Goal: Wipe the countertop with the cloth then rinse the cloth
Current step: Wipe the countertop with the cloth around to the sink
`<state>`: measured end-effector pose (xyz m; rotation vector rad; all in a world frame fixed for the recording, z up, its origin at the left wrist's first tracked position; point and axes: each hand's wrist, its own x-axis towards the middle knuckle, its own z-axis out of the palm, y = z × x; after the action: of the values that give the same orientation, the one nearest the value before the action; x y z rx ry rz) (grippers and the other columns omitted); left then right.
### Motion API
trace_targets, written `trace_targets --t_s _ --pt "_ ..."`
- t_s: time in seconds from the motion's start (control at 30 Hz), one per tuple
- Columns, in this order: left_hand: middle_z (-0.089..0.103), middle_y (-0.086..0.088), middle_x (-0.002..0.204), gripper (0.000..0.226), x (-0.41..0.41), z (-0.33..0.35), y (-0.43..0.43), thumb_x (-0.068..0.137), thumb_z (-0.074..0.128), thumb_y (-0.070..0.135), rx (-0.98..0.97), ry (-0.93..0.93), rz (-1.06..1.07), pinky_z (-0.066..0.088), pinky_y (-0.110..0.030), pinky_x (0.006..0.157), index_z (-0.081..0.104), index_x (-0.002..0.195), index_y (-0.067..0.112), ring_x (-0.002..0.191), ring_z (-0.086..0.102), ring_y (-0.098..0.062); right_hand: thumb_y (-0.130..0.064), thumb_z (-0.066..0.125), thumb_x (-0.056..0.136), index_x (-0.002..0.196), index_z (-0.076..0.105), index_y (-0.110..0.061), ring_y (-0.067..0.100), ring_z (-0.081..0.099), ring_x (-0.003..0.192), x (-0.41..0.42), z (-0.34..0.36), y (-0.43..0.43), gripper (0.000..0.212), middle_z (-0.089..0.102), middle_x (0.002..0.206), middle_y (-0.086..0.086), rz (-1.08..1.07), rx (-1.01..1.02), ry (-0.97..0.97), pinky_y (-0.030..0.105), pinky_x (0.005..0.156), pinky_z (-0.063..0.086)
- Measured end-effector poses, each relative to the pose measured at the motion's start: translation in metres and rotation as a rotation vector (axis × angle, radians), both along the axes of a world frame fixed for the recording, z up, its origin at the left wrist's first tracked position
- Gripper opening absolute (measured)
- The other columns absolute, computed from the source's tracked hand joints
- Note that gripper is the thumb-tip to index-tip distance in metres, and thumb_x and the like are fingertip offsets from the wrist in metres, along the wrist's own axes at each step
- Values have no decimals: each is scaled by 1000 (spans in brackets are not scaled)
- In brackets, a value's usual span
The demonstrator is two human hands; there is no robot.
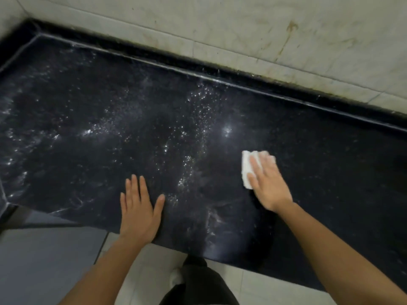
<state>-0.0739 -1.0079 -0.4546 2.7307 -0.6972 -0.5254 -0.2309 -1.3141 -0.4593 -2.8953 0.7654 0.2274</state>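
The right hand (pixel 269 186) is lying flat on the white cloth (pixel 247 166), its fingers (pixel 256 164) stretched out straight and pressing it down rather than curling round it; the fingertips are showing blurred. The cloth, folded into a small pad, is sitting on the black counter (pixel 110 128), right of the middle, with its left edge and near corner sticking out from under the hand. The left hand (pixel 137 213) is resting palm down on the counter close to the front edge, well apart from the cloth, its fingers (pixel 134 186) straight and slightly spread, the thumb pointing out to the right, holding nothing. Wet streaks and droplets are glinting across the counter, mostly left of the cloth and between the two hands. A pale tiled wall (pixel 242 29), stained in places, is running along the far side of the counter behind a dark raised rim. Below the front edge, a dark trouser leg (pixel 198 282) is showing above the light floor (pixel 55 260).
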Motion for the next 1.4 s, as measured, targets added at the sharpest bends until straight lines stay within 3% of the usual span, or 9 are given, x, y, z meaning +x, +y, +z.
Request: trace_targets --t_s 0.2,0.4,0.5,0.6,0.77,1.03,1.13,1.3,1.4 --pt "-12 -12 158 79 77 -3 -11 93 19 54 100 -36 84 -10 -39 117 -6 149 5 144 -17 -21 -34 12 101 151 0 -5 40 -4 144 68 2 -22 59 2 156 26 -643 23 80 53 116 -2" --pt "-18 -10 157 79 101 -8 -30 93 18 56 108 -21 110 -12 -38 116 -9 149 7 143 -21 -19 -32 25 97 149 20 -10 41 3 143 94 8 80 57 15 155 20 356 15 8 51 115 2" --pt "-18 -10 157 79 103 -7 -33 93 19 56 109 -12 128 -12 -39 117 -9 149 7 143 -22 -19 -36 27 96 145 28 -5 37 18 140 82 8 40 57 26 151 18 415 -32 -29 39 114 7" --pt "-21 -8 156 79 104 -7 -34 93 18 57 121 9 128 -13 -38 116 -11 149 9 142 -24 -18 -42 -5 94 149 18 -5 39 20 136 80 -8 -43 70 22 151 22 65 -148 39 44 114 13" --pt "-25 -7 155 79 107 -5 -35 93 17 57 140 48 130 -15 -37 115 -15 148 10 141 -28 -17 -34 11 99 150 10 -7 38 5 143 133 2 -62 58 11 155 25 -560 -21 42 50 117 6" --pt "-29 -6 153 79 110 0 -35 93 15 57 162 105 127 -16 -38 115 -18 147 11 139 -31 -16 -40 16 99 152 15 -12 28 -1 148 147 14 33 60 8 159 12 494 146 -2 40 118 0" --pt "-32 -5 152 79 110 2 -35 93 15 57 173 134 124 -18 -36 114 -21 146 11 137 -33 -15 -36 18 96 145 31 -4 42 28 136 146 -2 -38 61 31 149 25 257 -59 -20 46 111 20" --pt "-34 -5 151 78 111 3 -36 93 12 58 186 137 115 -20 -36 112 -23 145 12 135 -36 -15 -34 15 101 152 8 -6 37 1 144 187 0 -86 58 7 157 24 -541 39 30 48 117 1" --pt "-37 -4 149 77 111 5 -36 92 10 58 190 159 115 -21 -35 111 -26 144 13 134 -39 -14 -29 21 91 142 29 -8 41 28 126 224 1 -19 56 35 138 23 -203 -81 -79 53 105 24"
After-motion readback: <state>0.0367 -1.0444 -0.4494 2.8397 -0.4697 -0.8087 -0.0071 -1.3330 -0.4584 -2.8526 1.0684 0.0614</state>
